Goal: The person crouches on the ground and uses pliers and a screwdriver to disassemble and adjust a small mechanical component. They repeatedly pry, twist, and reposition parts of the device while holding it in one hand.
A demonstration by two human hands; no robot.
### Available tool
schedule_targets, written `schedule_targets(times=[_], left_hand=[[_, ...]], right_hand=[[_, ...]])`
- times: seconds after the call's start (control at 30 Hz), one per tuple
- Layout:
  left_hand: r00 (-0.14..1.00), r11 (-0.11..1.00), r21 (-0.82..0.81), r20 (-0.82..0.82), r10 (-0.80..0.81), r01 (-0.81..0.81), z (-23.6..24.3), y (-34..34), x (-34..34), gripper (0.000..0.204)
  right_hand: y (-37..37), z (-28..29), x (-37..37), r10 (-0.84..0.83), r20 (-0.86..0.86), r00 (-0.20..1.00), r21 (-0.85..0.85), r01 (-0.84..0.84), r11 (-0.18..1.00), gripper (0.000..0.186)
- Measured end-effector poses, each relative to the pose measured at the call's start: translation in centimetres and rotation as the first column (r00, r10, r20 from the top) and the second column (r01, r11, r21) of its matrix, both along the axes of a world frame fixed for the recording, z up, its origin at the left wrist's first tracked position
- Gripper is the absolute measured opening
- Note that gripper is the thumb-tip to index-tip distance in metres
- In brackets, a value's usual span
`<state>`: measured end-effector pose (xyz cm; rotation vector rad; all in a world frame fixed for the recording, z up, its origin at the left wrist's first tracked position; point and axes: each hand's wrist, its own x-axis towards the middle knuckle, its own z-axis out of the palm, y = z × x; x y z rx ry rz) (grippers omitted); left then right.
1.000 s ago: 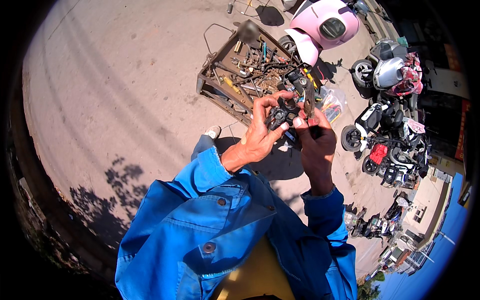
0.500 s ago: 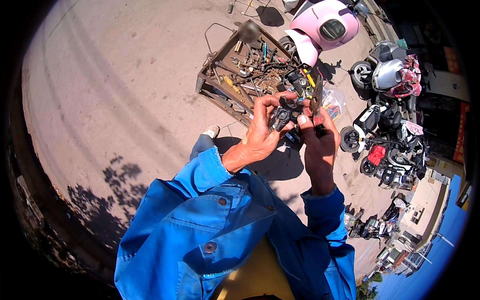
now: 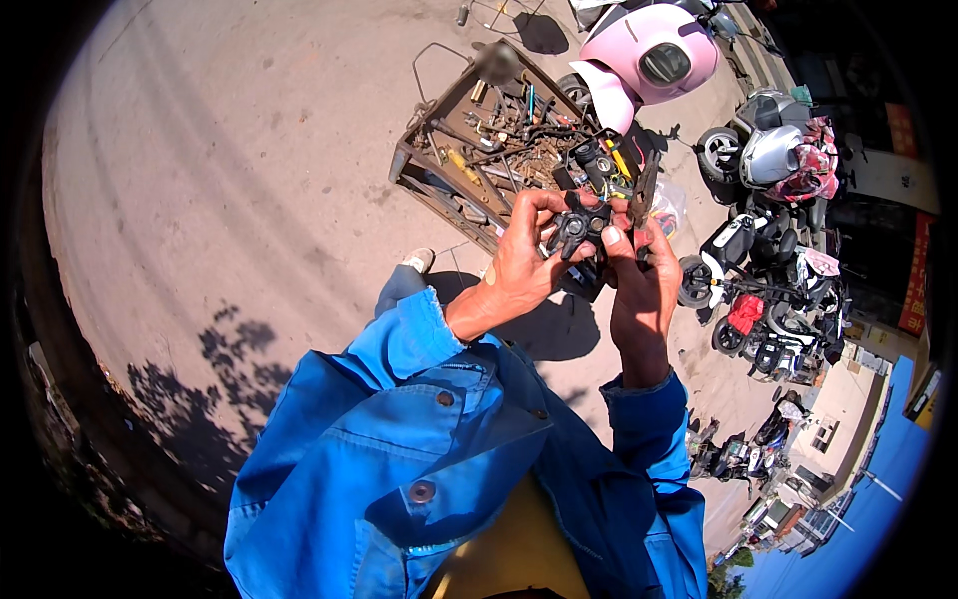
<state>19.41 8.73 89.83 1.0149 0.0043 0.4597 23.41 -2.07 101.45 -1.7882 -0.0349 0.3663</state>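
Dark tool (image 3: 647, 185) in the right hand (image 3: 637, 285) has edged rightward over the past second, along the right side of the tool tray (image 3: 451, 105); left hand (image 3: 524, 260) barely shifted. Left thumb and fingers clamped on a knobby black part (image 3: 576, 228), seen against the tray's near right corner. Right fingers closed round the dark tool's red lower end (thumb against or just beside the part, cannot tell which). Pink scooter (image 3: 624, 55) beyond the tray's far right side.
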Motion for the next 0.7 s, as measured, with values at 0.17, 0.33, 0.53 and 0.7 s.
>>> schedule_targets(times=[0.17, 0.33, 0.53, 0.7], left_hand=[[0.998, 0.998, -0.058, -0.058, -0.012, 0.009, -0.4, -0.2, 0.0, 0.059], [0.999, 0.997, -0.078, -0.037, -0.013, 0.01, -0.6, -0.2, 0.2, 0.059], [0.998, 0.998, -0.059, -0.061, -0.022, 0.019, -1.0, -0.4, 0.4, 0.057], [0.999, 0.998, -0.063, -0.047, -0.024, 0.021, -1.1, -0.5, 0.5, 0.055]], right_hand=[[-0.1, 0.0, 0.1, 0.006, 0.008, 1.0, -0.006, -0.006, 1.0, 0.031], [0.2, 0.1, 0.1, 0.002, -0.002, 1.0, 0.019, -0.002, 1.0, 0.033], [-0.2, -0.2, 0.3, -0.006, -0.034, 0.999, 0.065, 0.008, 0.998, 0.034], [-0.3, -0.1, 0.3, -0.007, -0.047, 0.999, 0.08, 0.011, 0.997, 0.034]])
